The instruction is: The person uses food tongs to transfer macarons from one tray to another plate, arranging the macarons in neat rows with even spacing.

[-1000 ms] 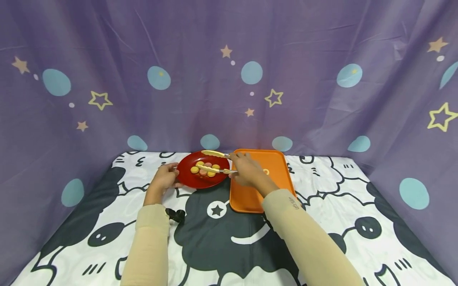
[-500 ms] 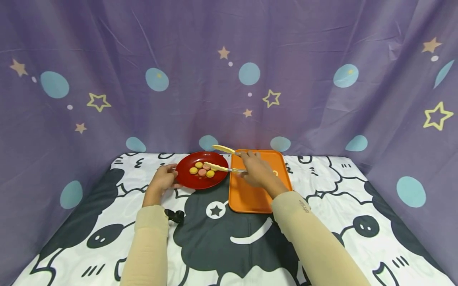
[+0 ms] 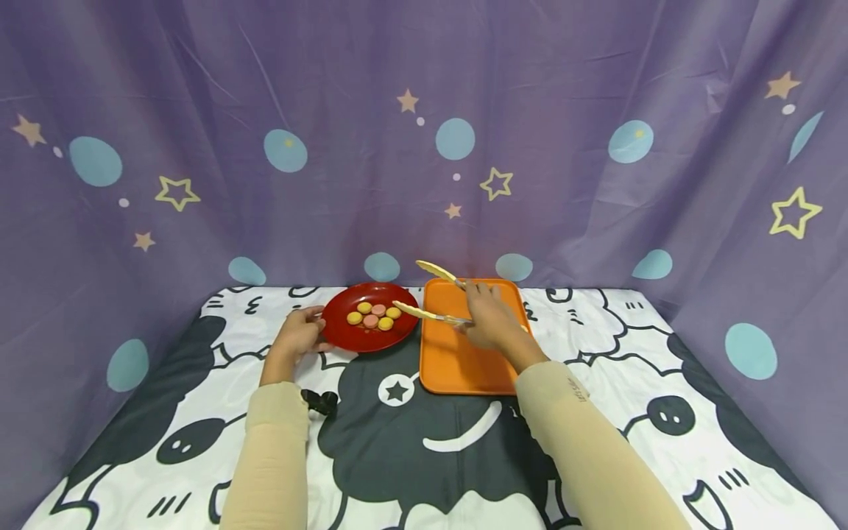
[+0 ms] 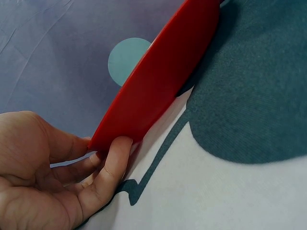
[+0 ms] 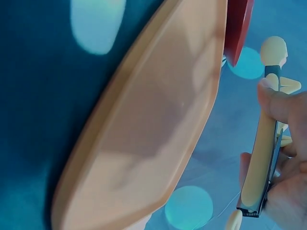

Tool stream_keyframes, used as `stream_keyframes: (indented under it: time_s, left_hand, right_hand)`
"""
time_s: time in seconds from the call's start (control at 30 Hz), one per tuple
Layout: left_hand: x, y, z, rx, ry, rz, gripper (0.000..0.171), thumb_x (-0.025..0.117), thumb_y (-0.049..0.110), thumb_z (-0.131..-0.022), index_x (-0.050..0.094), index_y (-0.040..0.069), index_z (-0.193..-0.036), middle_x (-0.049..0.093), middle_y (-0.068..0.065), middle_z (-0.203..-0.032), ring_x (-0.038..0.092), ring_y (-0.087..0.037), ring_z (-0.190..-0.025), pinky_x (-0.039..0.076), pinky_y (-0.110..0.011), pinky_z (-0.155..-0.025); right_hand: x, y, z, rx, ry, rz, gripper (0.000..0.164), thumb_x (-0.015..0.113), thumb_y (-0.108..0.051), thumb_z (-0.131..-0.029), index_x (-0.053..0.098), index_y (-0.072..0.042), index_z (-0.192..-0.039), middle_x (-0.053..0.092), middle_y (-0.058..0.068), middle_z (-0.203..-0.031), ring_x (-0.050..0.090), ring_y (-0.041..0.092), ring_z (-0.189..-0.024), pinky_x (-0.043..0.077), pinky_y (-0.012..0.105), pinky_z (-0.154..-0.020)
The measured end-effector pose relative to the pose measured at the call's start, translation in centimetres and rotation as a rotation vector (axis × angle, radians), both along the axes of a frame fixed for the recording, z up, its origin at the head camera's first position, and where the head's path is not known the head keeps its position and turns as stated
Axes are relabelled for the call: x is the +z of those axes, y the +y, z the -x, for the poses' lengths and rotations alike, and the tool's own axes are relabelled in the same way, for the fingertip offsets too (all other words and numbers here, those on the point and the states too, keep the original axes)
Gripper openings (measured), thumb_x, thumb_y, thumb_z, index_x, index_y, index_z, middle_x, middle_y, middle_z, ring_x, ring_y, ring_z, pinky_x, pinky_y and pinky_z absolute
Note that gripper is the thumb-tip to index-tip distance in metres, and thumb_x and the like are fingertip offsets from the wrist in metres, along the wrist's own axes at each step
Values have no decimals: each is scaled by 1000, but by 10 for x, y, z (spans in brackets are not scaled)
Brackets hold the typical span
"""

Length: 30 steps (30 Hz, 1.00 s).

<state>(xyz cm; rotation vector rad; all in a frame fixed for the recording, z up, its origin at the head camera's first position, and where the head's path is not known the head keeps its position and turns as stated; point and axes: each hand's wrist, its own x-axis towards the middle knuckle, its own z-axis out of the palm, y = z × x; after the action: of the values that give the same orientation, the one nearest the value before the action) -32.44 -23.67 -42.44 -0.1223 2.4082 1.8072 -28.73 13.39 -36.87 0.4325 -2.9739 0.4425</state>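
Note:
At the left rim of a red plate (image 3: 336, 331), my left hand (image 3: 300, 335) pinches the edge. In the left wrist view its thumb meets the rim and its fingers lie under the plate (image 4: 153, 81). Several small yellow and pink round pieces (image 3: 371, 322), like macarons, sit grouped on the plate. My right hand (image 3: 492, 320) holds a pair of cream-tipped tongs (image 3: 424, 314) above the orange tray. The tongs' arms are spread, nothing shows between them, and the lower tip overlaps the plate's right rim. The right wrist view shows the right hand (image 5: 290, 148) around the tongs' handle.
The orange tray (image 3: 460, 368) lies right beside the plate. A black object (image 3: 319, 402) is by the left wrist. A patterned cloth (image 3: 411, 471) covers the table, and a purple curtain (image 3: 371, 199) stands behind.
My right hand has moved right with the tongs, drawing their tips from over the round pieces toward the tray. The left hand keeps its hold on the plate.

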Motion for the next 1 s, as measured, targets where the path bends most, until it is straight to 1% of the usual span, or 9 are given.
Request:
stream_keyframes:
  time_s: [0.1,0.17,0.27,0.37,0.5,0.6,0.77,0.87,1.0]
  left_hand:
    - [-1,0,1,10,-4,1,52,37,1,-108,30,0,-159,45,-29,-147,65,-24,-95,64,-34,-74]
    - [-1,-1,1,7,-2,5,52,37,1,-108,30,-1,-159,45,-29,-148,65,-24,-95,64,-34,-74]
    - [-1,0,2,6,-1,3,52,37,1,-108,30,-1,-159,45,-29,-147,65,-25,-95,64,-34,-74]
    - [-1,1,2,3,2,-2,52,37,1,-108,30,-1,-159,45,-30,-147,66,-25,-96,64,-35,-75]
    - [0,2,0,-3,4,-9,52,37,0,-107,28,-3,-159,44,-31,-147,66,-26,-97,64,-36,-75]
    - [0,2,-1,0,0,-11,52,37,0,-107,28,-3,-159,44,-31,-148,65,-27,-98,64,-35,-74]
    - [-2,1,0,2,0,-9,53,36,-1,-107,28,-2,-159,43,-31,-148,65,-28,-100,64,-35,-74]
    - [-2,1,1,9,-1,-13,53,37,-1,-107,29,-1,-159,45,-30,-146,65,-29,-100,64,-35,-75]
    - [-3,0,1,10,3,-16,53,37,0,-107,29,-2,-159,45,-30,-145,65,-29,-100,64,-38,-76]
  right_hand:
    - [-1,7,-1,-11,-15,11,93,77,-34,-92,22,-3,-160,41,21,-149,37,39,-131,52,48,-94]
    - [0,11,-2,-23,-17,18,95,78,-35,-91,21,-3,-160,37,22,-153,34,41,-136,51,52,-98]
    - [-1,19,-3,-45,-9,33,99,79,-36,-90,19,-1,-161,33,25,-156,29,44,-142,46,59,-106]
    - [-3,28,-4,-79,0,65,102,80,-36,-90,16,-1,-161,30,26,-157,25,46,-144,44,62,-106]
    - [-7,38,-4,-134,-4,127,107,80,-35,-90,9,0,-161,28,26,-157,28,46,-136,50,59,-97]
    - [-12,47,-3,-175,7,171,104,82,-34,-89,13,2,-158,35,27,-149,32,46,-126,52,58,-89]
    - [-19,64,-1,-266,38,218,94,83,-33,-87,25,6,-150,40,32,-138,35,52,-124,46,68,-91]
    - [-22,74,0,-322,35,212,94,82,-34,-87,25,8,-148,39,34,-135,35,55,-123,43,72,-92]
    - [-23,86,-1,-389,8,211,95,82,-34,-87,23,10,-148,39,36,-133,34,55,-121,42,72,-93]
